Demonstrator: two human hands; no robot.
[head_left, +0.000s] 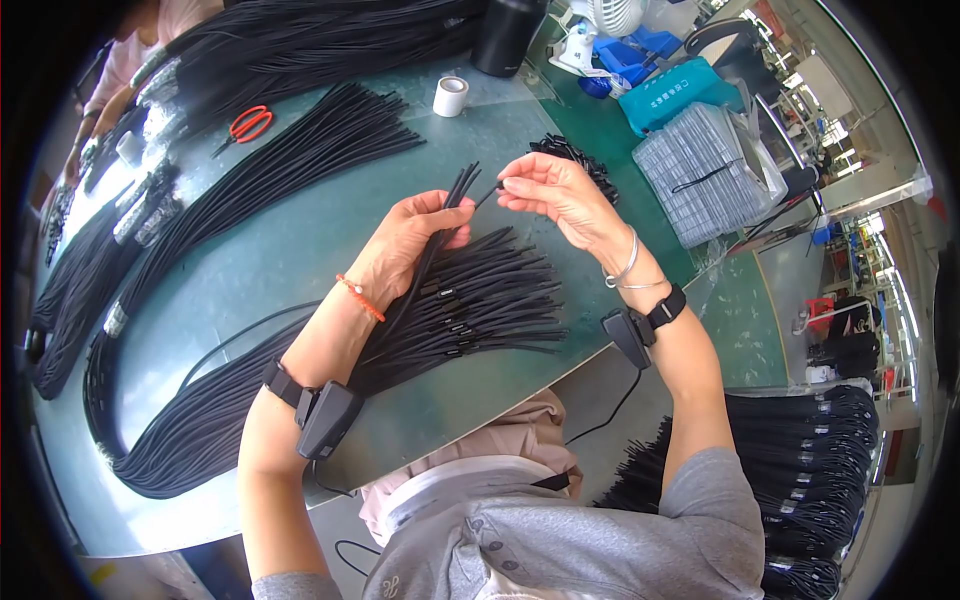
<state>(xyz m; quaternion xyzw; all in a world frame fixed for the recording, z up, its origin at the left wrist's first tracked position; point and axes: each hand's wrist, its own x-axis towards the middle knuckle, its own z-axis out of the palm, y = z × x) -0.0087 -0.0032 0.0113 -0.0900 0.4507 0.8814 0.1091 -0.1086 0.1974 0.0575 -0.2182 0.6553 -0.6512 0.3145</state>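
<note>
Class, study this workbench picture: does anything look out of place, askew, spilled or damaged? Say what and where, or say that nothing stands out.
Nothing stands out. The black cord bundles lie in tidy fans on the table, the scissors and tape roll sit apart from them, and the left hand and right hand hold a few cords cleanly.

A few thin black cords [455, 195] stand upright in her left hand [415, 240], tips fanned toward twelve o'clock. At two o'clock from them, her right hand [555, 190] pinches a small black end piece [499, 185], just beside the tips.
</note>
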